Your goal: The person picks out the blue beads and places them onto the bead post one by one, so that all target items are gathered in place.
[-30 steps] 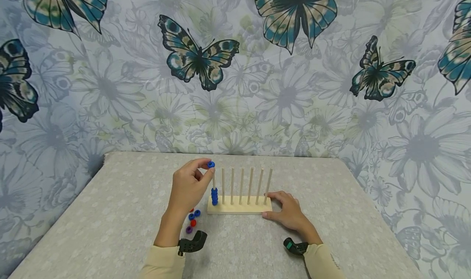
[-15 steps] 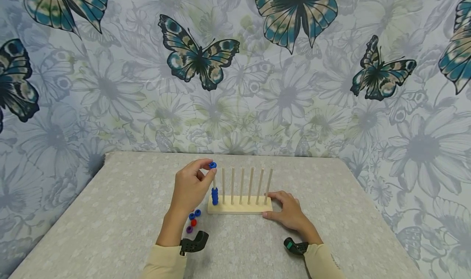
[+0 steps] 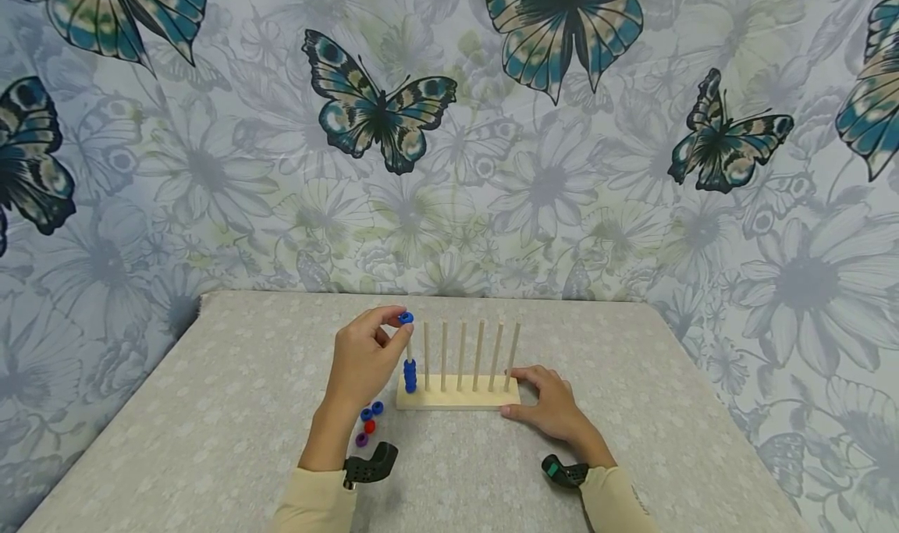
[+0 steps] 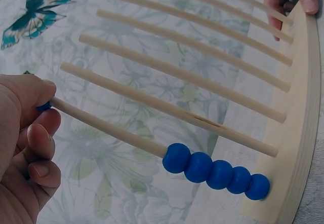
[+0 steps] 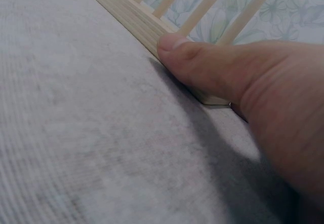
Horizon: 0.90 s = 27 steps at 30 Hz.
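Observation:
My left hand [image 3: 365, 353] pinches a blue bead [image 3: 406, 318] between thumb and fingertips at the top of the leftmost peg. In the left wrist view the peg's tip meets this bead, which the fingers mostly cover. Lower on the same peg, several blue beads [image 4: 220, 174] are stacked down to the wooden base [image 3: 456, 400]. The other upright pegs [image 3: 461, 353] carry no beads. At the base's right end my right hand [image 3: 548, 404] grips it, the thumb [image 5: 187, 57] along the front edge and the fingers behind.
Loose beads lie on the cloth-covered table [image 3: 232, 439] beside my left forearm: blue beads [image 3: 378, 408], a red bead [image 3: 369, 426] and a purple bead [image 3: 361, 439]. A butterfly-patterned backdrop [image 3: 449, 229] hangs behind the table.
My left hand has shifted slightly right with the blue bead, bringing it over the peg's tip. A second red bead is now hidden by the left arm. The right hand stays put.

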Motion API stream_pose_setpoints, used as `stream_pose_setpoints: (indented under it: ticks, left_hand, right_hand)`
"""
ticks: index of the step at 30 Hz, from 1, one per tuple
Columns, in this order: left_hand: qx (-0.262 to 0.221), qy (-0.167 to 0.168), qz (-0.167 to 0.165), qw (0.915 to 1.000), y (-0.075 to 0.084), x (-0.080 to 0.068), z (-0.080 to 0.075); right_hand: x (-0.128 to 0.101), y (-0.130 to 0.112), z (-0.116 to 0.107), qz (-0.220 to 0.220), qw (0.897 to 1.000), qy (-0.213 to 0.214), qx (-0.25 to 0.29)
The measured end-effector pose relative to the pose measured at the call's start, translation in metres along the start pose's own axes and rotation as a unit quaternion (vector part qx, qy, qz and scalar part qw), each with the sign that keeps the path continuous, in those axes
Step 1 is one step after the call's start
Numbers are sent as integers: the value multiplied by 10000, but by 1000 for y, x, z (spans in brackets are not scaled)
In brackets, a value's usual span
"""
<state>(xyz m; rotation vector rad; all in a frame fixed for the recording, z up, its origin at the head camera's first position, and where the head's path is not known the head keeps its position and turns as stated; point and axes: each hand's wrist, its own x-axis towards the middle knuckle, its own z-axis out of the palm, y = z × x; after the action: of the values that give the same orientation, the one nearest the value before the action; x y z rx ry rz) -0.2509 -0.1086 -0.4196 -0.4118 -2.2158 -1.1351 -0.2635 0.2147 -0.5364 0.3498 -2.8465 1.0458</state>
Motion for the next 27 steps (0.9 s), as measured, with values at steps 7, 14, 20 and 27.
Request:
stream_pose_setpoints:
  ticks: [7,14,20,27]
  left_hand:
    - [15,-49,-49,10000,0,0,1]
    - [31,-101,-73,9999,-1,-1,1]
    - [-9,-165,-142,9998,-1,-1,1]
    - [50,-218,-173,9996,0,-1,0]
  right_hand:
    - [0,0,0,9,10000,-5,1]
    - [0,1,1,-21,10000,2,-15]
    - [0,1,1,-29,10000,9,-24]
    - [0,1,0,-33,10000,-5,-6]
